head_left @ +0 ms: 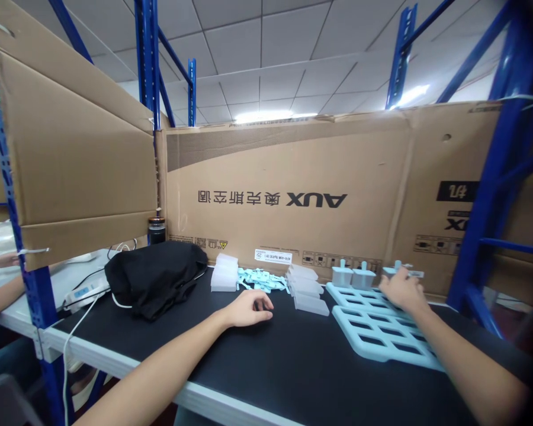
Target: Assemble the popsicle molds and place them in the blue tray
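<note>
The right hand (402,290) grips a mould (389,271) at the rear of the blue rack (359,345). The left hand (247,309), thumb parted from fingers, lies left of the rack.

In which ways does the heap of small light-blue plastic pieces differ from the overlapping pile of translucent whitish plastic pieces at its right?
Colour: the heap is light blue; the pile is whitish.
Form: the heap's pieces are small and narrow; the pile's are larger and blocky.
Arrangement: the heap is jumbled; the pile overlaps in a row.
Both lie on the black tabletop.

Three popsicle molds (363,279), one bottle (157,232)
</note>
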The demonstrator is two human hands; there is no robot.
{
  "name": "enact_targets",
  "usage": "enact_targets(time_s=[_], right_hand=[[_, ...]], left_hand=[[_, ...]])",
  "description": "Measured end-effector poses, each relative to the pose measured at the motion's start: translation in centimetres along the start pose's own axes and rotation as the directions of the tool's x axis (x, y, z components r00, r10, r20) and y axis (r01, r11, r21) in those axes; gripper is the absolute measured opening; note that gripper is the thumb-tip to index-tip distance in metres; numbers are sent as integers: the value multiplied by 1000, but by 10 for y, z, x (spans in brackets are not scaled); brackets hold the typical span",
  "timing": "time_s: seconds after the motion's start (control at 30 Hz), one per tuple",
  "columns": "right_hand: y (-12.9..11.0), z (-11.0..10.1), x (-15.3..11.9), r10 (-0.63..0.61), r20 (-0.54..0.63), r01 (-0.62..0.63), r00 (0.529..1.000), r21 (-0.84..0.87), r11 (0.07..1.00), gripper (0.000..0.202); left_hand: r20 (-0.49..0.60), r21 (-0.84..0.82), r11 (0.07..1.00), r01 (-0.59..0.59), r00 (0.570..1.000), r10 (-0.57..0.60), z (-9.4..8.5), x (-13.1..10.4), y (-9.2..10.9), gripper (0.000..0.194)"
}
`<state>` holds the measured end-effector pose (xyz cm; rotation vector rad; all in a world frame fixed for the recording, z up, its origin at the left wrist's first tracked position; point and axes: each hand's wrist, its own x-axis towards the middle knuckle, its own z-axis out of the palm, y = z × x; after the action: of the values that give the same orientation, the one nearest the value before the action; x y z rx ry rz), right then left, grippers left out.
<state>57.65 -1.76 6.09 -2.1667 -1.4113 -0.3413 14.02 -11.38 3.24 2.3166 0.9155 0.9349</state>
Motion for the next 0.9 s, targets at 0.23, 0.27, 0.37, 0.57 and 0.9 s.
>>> enact_targets(time_s=[0.23, 0.27, 0.37, 0.57, 0.9], right_hand=[[9, -1, -9, -8, -11, 8, 1000, 8, 1000, 71], [11, -1, -8, -2, 31, 2, 1000, 8, 1000, 74], [16, -2, -2, 10, 138, -11, 990, 7, 1000, 77], [15, -7, -3, -40, 189, 46, 981, -31, 998, 79], [21, 2, 4, -122, 161, 121, 979, 20, 992, 77]], left_hand=[[11, 4, 1000, -8, 1000, 8, 0, 0, -1, 16], [9, 8, 1000, -9, 1000, 9, 1, 1, -2, 16], [7, 13, 1000, -6, 1000, 6, 1, 1, -2, 16], [20, 20, 1000, -8, 1000, 7, 2, 1, -2, 14], [20, 44, 999, -17, 1000, 16, 3, 1, -3, 15]])
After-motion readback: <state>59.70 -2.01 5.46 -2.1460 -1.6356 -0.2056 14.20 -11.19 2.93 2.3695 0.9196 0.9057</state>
